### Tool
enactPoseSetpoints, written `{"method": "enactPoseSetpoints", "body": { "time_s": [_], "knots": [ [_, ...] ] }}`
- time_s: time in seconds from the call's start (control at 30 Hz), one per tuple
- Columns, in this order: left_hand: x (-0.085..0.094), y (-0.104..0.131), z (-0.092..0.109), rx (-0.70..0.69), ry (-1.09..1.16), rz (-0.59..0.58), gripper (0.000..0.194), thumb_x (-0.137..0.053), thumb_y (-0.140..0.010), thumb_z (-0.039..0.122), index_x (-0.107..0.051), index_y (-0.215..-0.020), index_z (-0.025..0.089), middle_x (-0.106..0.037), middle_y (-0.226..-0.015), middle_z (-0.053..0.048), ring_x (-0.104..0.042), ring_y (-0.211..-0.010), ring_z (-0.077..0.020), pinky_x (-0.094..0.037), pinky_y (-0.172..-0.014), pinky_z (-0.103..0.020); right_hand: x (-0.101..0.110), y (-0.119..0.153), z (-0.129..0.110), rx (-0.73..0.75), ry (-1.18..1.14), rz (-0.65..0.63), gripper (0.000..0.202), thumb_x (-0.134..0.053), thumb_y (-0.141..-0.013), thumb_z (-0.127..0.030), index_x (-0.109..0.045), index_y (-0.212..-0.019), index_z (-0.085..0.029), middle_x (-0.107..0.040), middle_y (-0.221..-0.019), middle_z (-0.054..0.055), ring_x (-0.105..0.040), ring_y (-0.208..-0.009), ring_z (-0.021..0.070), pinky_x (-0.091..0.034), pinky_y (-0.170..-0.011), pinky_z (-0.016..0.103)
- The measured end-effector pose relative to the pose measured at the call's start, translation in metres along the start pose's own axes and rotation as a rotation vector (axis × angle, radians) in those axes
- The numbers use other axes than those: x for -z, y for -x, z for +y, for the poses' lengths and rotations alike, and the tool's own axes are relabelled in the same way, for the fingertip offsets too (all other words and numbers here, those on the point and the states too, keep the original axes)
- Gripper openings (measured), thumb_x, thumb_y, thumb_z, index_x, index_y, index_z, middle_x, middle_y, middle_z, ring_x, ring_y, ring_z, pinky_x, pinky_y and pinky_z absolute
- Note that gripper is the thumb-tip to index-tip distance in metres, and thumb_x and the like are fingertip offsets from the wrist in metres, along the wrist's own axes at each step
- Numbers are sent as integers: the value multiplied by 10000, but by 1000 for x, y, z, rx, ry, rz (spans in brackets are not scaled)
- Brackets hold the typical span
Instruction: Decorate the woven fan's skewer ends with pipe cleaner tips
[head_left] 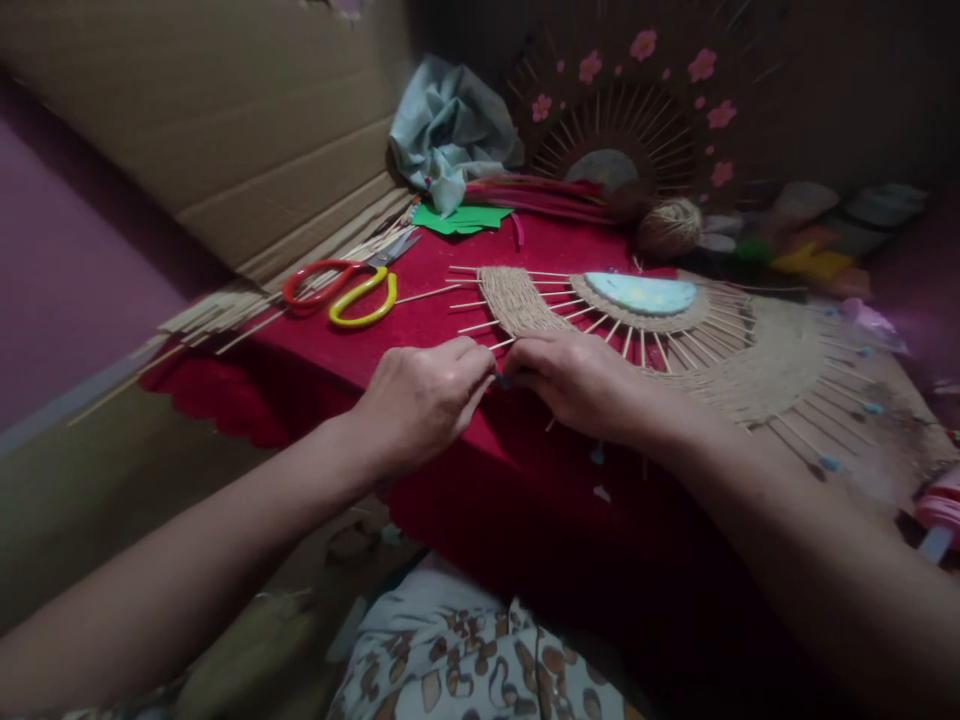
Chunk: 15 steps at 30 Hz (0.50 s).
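Observation:
A half-round fan frame (780, 345) of thin sticks, woven with tan twine, lies on the red cloth. Its hub carries a pale blue half-moon piece (641, 293). At the near left edge of the weaving, my left hand (427, 400) is closed in a pinch, its fingertips hiding what they hold. My right hand (589, 385) meets it from the other side, thumb and fingers pinched on a small blue piece (501, 380) by the stick ends. Similar blue bits (829, 463) sit on several stick tips at the right.
Scissors (360, 285) with red and yellow handles lie at the left beside loose sticks (217, 315). Behind are green sheets (461, 218), a crumpled cloth (450, 125), a twine ball (670, 228) and a flower-decorated fan (637, 110). A cardboard panel (225, 110) stands at the left.

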<state>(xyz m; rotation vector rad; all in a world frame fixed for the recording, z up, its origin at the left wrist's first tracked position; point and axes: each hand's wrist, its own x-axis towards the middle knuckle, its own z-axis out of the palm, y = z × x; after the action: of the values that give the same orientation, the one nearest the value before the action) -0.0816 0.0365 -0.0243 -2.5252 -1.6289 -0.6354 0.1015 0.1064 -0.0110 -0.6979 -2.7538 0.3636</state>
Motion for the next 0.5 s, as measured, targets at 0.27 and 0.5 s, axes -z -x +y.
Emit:
{"method": "enactPoseSetpoints", "body": {
  "time_s": [0.27, 0.5],
  "knots": [
    [7, -2, -6, -48, 3, -96, 218, -427, -912, 284, -605, -909, 157, -642, -855, -60, -606, -764, -148, -451, -665, -251, 9, 1, -7, 18, -64, -37, 169, -543, -831, -177, -685, -909, -130, -624, -874, 72, -579, -802, 160, -426, -732, 268],
    [19, -8, -17, -111, -86, -117, 193, -446, -891, 227, -625, -839, 178, -627, -842, -30, -547, -644, -107, -342, -522, -218, 1, -3, -5, -11, -46, -6, 169, -542, -876, -192, -702, -873, -135, -634, -861, 60, -582, -790, 151, -432, -748, 276]
  ]
}}
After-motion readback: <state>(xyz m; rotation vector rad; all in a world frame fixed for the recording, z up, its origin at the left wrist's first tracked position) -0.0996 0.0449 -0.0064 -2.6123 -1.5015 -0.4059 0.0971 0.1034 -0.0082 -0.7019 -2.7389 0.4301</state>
